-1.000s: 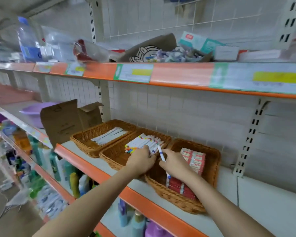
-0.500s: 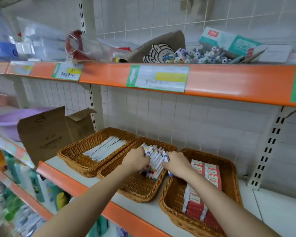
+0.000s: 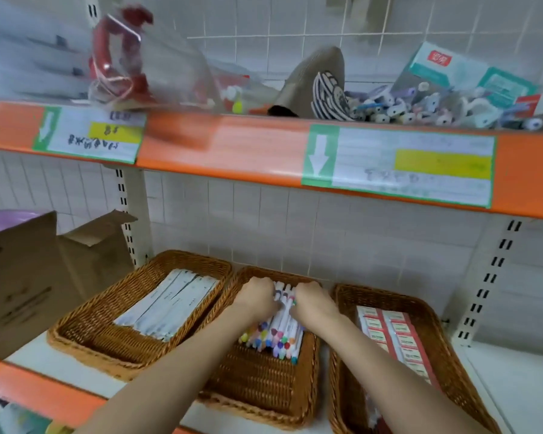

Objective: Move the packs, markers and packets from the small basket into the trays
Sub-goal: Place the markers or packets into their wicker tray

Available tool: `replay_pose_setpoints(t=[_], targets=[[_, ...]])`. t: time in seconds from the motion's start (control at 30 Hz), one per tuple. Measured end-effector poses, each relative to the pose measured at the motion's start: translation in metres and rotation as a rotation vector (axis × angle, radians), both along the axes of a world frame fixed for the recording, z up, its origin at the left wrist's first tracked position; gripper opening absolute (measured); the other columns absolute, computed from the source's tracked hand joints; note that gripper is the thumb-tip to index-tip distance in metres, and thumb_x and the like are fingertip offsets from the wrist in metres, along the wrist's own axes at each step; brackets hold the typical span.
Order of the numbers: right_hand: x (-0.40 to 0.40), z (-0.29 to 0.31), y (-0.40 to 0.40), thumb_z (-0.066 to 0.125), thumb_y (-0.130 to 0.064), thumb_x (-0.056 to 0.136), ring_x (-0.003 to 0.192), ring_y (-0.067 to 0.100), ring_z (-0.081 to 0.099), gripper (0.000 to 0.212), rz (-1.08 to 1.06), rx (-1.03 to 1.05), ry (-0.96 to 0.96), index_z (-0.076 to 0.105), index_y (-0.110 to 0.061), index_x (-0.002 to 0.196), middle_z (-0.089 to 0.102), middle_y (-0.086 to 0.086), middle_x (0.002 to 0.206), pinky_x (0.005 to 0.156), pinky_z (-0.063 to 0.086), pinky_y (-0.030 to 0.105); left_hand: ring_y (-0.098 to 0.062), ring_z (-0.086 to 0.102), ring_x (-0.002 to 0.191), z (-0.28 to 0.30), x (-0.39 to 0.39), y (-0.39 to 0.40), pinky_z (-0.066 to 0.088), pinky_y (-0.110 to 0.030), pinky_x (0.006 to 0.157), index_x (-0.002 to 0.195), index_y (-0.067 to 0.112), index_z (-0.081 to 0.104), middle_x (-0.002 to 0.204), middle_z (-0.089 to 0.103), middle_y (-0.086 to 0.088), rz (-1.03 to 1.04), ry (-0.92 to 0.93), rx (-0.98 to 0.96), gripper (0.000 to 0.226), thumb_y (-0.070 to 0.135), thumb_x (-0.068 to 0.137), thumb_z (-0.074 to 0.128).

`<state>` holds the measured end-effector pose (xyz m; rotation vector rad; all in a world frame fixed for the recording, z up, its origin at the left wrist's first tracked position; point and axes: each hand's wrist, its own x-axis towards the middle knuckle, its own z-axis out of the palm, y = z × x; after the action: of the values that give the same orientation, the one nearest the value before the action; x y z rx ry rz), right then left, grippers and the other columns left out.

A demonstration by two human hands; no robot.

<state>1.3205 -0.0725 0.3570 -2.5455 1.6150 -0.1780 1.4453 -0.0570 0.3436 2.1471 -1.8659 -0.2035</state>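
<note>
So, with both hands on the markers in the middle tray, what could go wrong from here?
1. The markers lie in a loose heap; the left hand and right hand squeeze only its far end, so near ones could roll apart.
2. The middle tray reaches close to the shelf's orange front edge; a pull toward the person might slide it off.
3. The red packs sit right beside the right forearm, which could knock them.

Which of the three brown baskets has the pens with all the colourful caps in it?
The middle wicker tray, where both hands are. Its markers have many-coloured ends. The left tray holds white packets; the right tray holds red-and-white packs.
</note>
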Motion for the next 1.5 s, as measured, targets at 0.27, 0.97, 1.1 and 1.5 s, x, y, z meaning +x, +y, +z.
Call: replay_pose_setpoints(t=[0.27,0.97,1.1,1.5], targets=[[0.005,-0.016,0.0,0.044,-0.012,0.099,0.096,0.028,0.062,0.024,-0.006,-0.024,0.039,0.061,-0.006,0.115,0.063,0.013,0.11,0.069,0.045,0.029,-0.027,0.056,0.11,-0.009,0.004,-0.009,0.043,-0.033,0.09,0.12,0.008,0.056,0.121,0.059,-0.012,-0.181,-0.158,-0.092,0.036,0.035,0.096,0.052],[-0.098,-0.009,0.097,0.025,-0.064,0.096,0.148,0.02,-0.015,0.073,-0.095,0.18,0.124,-0.006,-0.03,0.154,-0.016,-0.003,0.161,0.116,-0.009,0.053,-0.029,-0.008,0.148,0.009,-0.071,0.046,0.0,-0.048,0.119,0.154,0.016,0.001,0.161,-0.009,-0.01,-0.399,-0.131,0.234,0.061,0.043,0.104,0.023],[-0.15,-0.012,0.13,0.021,-0.064,0.096,0.148,0.017,-0.016,0.071,-0.151,0.198,0.117,-0.006,-0.032,0.154,-0.015,-0.004,0.161,0.116,-0.009,0.053,-0.026,-0.016,0.147,0.011,-0.123,0.085,-0.008,-0.048,0.116,0.154,0.022,-0.008,0.159,-0.019,-0.004,-0.427,-0.188,0.269,0.064,0.049,0.102,0.02],[-0.291,-0.023,0.226,0.024,-0.061,0.098,0.148,0.016,-0.012,0.074,-0.277,0.225,0.064,-0.01,-0.026,0.154,-0.016,-0.003,0.161,0.119,-0.004,0.05,-0.029,-0.022,0.145,0.003,-0.259,0.163,-0.012,-0.05,0.115,0.152,0.022,-0.012,0.158,-0.023,-0.006,-0.537,-0.22,0.255,0.071,0.055,0.1,0.022]])
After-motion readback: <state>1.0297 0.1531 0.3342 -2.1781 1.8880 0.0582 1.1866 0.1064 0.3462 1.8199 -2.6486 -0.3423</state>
